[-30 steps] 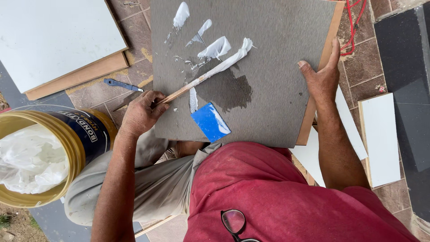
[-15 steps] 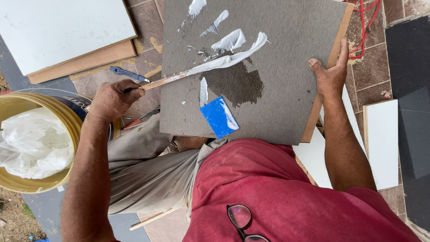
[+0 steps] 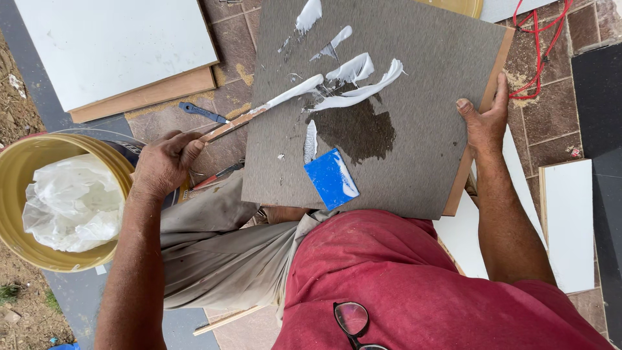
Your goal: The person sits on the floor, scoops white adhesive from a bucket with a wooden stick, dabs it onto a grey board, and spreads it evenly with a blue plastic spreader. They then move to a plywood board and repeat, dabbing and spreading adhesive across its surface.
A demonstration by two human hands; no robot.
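Observation:
My left hand [image 3: 162,163] grips a long wooden stick [image 3: 259,111] whose far end is coated in white paste and lies across a grey board [image 3: 421,116]. White paste smears [image 3: 353,78] and a dark wet patch [image 3: 359,129] mark the board's middle. A blue plastic card [image 3: 330,178] rests on the board near its front edge, close to my red shirt. My right hand [image 3: 483,120] presses on the board's right edge, thumb on the grey face, fingers over the wooden rim.
A yellow bucket [image 3: 26,162] with a white plastic liner [image 3: 74,204] stands at my left. White panels [image 3: 116,45] lie at the top left and right [image 3: 570,220]. A red cord [image 3: 541,52] trails over brown floor tiles. A blue-handled tool [image 3: 202,112] lies on the floor.
My left hand has drawn the stick back to the left, towards the bucket, its pasted tip sliding across the board. My right hand stays on the board's right edge.

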